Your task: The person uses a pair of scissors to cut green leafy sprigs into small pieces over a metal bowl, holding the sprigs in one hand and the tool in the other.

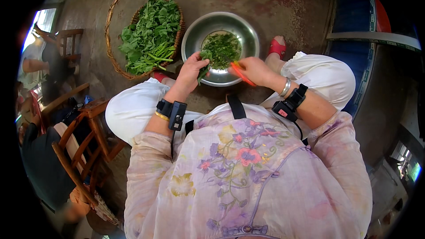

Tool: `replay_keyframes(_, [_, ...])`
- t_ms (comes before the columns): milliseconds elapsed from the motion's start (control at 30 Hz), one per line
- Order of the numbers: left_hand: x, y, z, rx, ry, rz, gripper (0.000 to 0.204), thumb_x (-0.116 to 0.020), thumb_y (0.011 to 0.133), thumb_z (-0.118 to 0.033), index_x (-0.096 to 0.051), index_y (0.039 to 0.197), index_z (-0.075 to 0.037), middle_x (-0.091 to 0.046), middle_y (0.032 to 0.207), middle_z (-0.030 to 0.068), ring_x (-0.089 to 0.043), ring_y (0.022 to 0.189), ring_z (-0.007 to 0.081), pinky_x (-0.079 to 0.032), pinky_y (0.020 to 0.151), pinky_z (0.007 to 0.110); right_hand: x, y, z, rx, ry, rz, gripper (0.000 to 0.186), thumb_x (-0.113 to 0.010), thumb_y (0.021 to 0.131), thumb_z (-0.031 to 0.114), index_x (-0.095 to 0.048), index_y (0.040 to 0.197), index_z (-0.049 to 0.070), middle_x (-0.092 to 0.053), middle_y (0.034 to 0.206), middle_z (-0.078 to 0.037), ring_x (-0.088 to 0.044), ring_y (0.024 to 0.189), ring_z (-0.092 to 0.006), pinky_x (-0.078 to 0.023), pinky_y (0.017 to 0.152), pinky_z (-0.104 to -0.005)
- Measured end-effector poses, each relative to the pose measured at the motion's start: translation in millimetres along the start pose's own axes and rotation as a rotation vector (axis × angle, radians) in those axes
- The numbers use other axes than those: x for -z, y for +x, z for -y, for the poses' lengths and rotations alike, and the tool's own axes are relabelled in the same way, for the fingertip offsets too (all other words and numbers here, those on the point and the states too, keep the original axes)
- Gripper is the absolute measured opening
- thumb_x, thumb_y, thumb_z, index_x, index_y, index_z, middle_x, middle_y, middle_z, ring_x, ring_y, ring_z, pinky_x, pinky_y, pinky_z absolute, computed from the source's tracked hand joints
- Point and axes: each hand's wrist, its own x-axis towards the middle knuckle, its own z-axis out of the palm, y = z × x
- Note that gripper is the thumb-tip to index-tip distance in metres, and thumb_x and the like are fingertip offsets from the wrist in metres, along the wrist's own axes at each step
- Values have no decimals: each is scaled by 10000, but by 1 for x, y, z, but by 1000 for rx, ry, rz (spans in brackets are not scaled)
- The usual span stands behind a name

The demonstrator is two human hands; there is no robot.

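A wide steel basin (191,35) sits on the floor between my feet, with chopped greens (223,46) and some liquid at its bottom. Over its near left rim, my left hand (191,71) is closed on a small bunch of leafy greens (205,56). My right hand (256,71) grips a pair of scissors by their orange handles (242,77) at the near right rim. The blades are hard to make out against the basin. Left of the basin stands a wicker basket (181,28) heaped with whole leafy greens (150,31).
The basket's tall hoop handle (107,39) leans out to the left. Wooden chairs (90,150) stand at my left, where other people sit. A blue panel (358,13) with a pale rail lies to the right. My red sandal (277,47) is beside the basin.
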Motion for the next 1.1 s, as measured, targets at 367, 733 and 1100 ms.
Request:
replay_keyframes(367, [-2, 0, -3, 38, -35, 93, 113, -574, 866, -43, -601, 973, -21, -609, 846, 21, -557, 692, 103, -466, 590, 241, -2, -6, 6, 90, -119, -15, 640, -574, 796, 610, -586, 822, -29, -620, 763, -225, -611, 769, -386, -470, 685, -442])
replay_keyframes(733, [-2, 2, -2, 62, -11, 21, 103, -557, 880, -40, -579, 973, -2, -601, 859, 31, -543, 676, 119, -464, 640, 243, 0, -3, 3, 4, -83, 10, 509, -605, 833, 495, -602, 741, -6, -596, 685, -213, -606, 670, -373, -453, 603, -424])
replay_keyframes(1100, [1, 1, -3, 69, 25, 79, 88, -597, 857, -59, -602, 934, -17, -634, 869, 43, -577, 735, 109, -480, 615, 238, -1, -2, 2, 73, -149, 20, 656, -560, 794, 627, -604, 728, -24, -614, 728, -231, -607, 708, -389, -476, 657, -439])
